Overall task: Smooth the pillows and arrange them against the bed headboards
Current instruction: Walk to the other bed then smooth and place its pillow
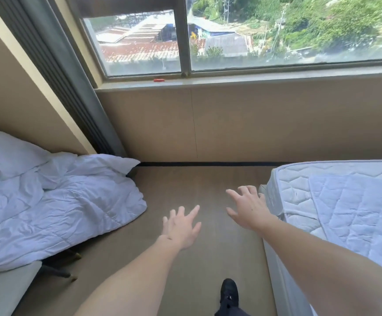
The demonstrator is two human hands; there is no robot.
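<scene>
A white pillow (7,153) lies at the far left on top of a crumpled white duvet (67,208) that hangs over a seat. My left hand (182,226) is held out over the brown floor with its fingers spread and nothing in it. My right hand (249,209) is also spread and empty, reaching forward close to the corner of a bare quilted mattress (299,197) on the right. Neither hand touches the pillow or the bedding. No headboard is in view.
A wide window (254,42) with a sill runs along the far wall, with a small red object (158,80) on the sill. A grey curtain (71,83) hangs at the left. A floor aisle (197,179) runs between seat and mattress. My black shoe (229,293) is at the bottom.
</scene>
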